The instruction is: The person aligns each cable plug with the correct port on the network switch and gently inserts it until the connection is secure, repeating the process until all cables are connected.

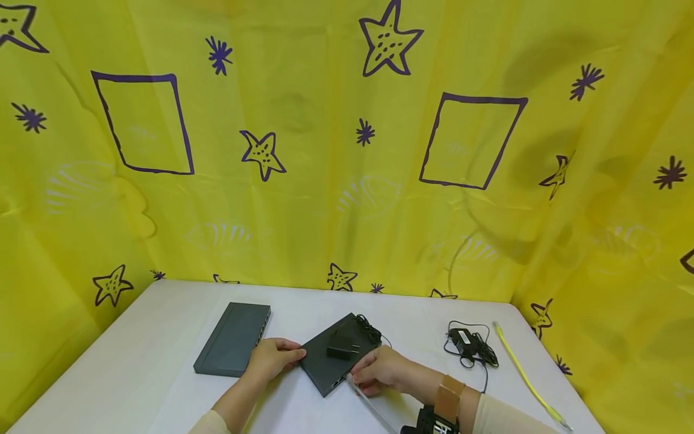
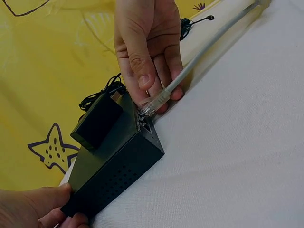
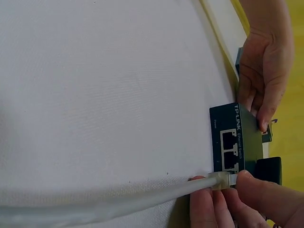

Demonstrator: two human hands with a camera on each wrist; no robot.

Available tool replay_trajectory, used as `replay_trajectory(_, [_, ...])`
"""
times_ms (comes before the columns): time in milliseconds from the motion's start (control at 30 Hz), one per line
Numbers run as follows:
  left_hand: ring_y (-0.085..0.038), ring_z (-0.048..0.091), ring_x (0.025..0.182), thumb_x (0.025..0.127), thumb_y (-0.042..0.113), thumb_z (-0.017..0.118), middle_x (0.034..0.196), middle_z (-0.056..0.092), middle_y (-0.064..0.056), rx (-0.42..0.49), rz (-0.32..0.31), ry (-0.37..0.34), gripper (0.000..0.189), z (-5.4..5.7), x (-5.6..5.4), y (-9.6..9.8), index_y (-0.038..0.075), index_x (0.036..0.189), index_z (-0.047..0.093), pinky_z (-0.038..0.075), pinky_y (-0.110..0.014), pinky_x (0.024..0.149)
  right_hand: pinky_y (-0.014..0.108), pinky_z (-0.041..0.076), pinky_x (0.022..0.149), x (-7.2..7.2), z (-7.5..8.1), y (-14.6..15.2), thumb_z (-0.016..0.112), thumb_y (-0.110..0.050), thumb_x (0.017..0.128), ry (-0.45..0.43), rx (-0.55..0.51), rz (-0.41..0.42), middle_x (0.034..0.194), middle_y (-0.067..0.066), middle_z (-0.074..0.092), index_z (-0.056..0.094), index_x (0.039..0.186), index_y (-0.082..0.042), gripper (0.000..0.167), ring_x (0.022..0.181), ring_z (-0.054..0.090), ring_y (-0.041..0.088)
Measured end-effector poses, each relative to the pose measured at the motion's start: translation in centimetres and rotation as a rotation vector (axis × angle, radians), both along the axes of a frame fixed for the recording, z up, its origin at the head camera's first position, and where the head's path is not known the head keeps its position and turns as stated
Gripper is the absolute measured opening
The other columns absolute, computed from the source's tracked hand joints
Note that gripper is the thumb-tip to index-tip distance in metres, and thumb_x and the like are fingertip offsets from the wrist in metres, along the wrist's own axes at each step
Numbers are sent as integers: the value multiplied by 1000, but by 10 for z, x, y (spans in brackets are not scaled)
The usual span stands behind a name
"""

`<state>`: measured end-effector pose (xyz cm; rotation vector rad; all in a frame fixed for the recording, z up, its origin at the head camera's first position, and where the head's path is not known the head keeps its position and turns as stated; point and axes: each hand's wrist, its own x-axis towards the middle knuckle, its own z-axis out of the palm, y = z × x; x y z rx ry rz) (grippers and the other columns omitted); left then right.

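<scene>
A dark Ethernet switch (image 1: 322, 372) sits at an angle on the white table, a black plug adapter (image 1: 341, 348) with its bundled cord lying on top. My left hand (image 1: 269, 360) pinches the left end of this switch between thumb and fingers. At its port side, my right hand (image 1: 382, 371) holds the clear plug (image 3: 221, 181) of a pale grey network cable (image 2: 209, 45). In the right wrist view the plug is right at the row of ports (image 3: 229, 142); how deep it sits is hidden by the fingers.
Left of my left hand lies a second, larger dark switch (image 1: 233, 339). To the right are a black power adapter with coiled cord (image 1: 466, 343) and a yellow network cable (image 1: 525, 374). A yellow patterned curtain (image 1: 303, 211) stands behind the table (image 1: 157, 337) and along its sides.
</scene>
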<state>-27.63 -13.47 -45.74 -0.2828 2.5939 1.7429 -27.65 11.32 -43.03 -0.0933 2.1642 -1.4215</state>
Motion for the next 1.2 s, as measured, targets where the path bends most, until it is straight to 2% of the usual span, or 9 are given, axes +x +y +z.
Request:
replay_trajectory(133, [-11,65,66,79,5,79,75,71,-4,39,1,10,19,1,1,1,-8,92,72,57,-27,64,23,58,61,-1,6,1,70,3,85,8,24,28,78,4,72,73,98,8,14,61,59,9])
replay_trajectory(300, [-12,66,68,81,4,76,77,71,-6,85,7,9,20,1,3,0,-10,94,70,58,-27,65,26,59,65,-9,19,4,69,0,87,24,-2,38,84,12,74,72,100,9,16,66,66,12])
replay_trajectory(467, [-13,67,65,85,8,75,77,71,-6,139,20,-33,25,-1,7,-2,-10,100,66,59,-27,62,30,60,68,-19,39,9,67,-4,91,88,-23,15,90,17,74,69,106,10,21,70,69,15])
replay_trajectory(600, [-15,69,65,86,12,74,76,71,-7,220,29,-75,36,-4,11,-2,-11,110,58,59,-29,61,33,60,70,-31,54,15,67,-7,92,152,8,-37,93,16,74,69,108,9,23,73,70,16])
replay_trajectory(700, [-15,69,65,87,12,74,74,71,-7,263,45,-84,38,-6,15,-1,-11,109,53,59,-29,61,36,60,74,-44,58,20,67,-10,92,223,33,-107,97,16,74,70,109,7,23,80,72,22])
replay_trajectory(800, [-16,70,64,87,12,73,73,71,-7,277,53,-79,35,-8,19,1,-9,105,52,59,-29,59,38,60,79,-60,53,28,66,-11,93,312,50,-173,102,18,73,70,110,6,24,89,71,30])
replay_trajectory(867, [-16,70,64,87,12,73,74,71,-7,277,47,-81,35,-8,21,3,-9,105,52,59,-29,59,38,59,80,-69,47,34,66,-11,94,326,53,-208,105,19,72,68,112,7,26,96,70,34])
replay_trajectory(1000, [-18,71,65,87,13,74,79,71,-9,272,22,-100,37,-9,25,8,-9,108,52,59,-29,59,34,59,79,-82,31,45,63,-10,95,226,14,-216,114,24,69,63,120,11,32,100,69,35])
replay_trajectory(1200, [-19,72,66,86,12,74,84,72,-13,254,12,-86,40,-9,28,16,-10,110,51,60,-30,60,33,59,81,-90,15,50,62,-6,95,105,-75,-147,112,22,68,58,125,12,35,87,67,22])
